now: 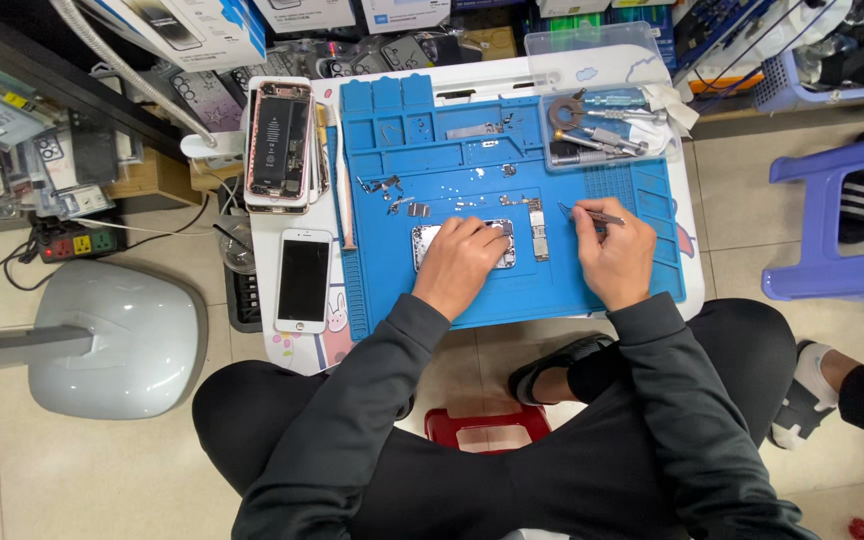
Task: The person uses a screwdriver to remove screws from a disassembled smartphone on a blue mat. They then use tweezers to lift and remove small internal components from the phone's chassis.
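Left hand point(462, 262): palm down, fingers curled and pressed onto the opened phone housing point(422, 243), covering most of it; only its silver left end and a strip near the fingertips show. Housing lies flat near the middle of the blue repair mat point(512, 300), long axis running left to right across the view. Which end is the top cannot be told under the hand. Right hand point(614, 255): fingers pinched shut around metal tweezers point(592, 213), held low over the mat. Tweezers lie nearly level, long axis left-right, tips pointing left toward the narrow logic board point(539, 232), which sits just right of the housing with its long axis pointing away from the person. Tips stop short of the board, near but apart. Small screws and brackets point(392, 195) lie scattered on the mat above the housing. Off the mat, to the left: a white phone point(304, 280) face up, and beyond it an opened phone with exposed battery point(279, 145).
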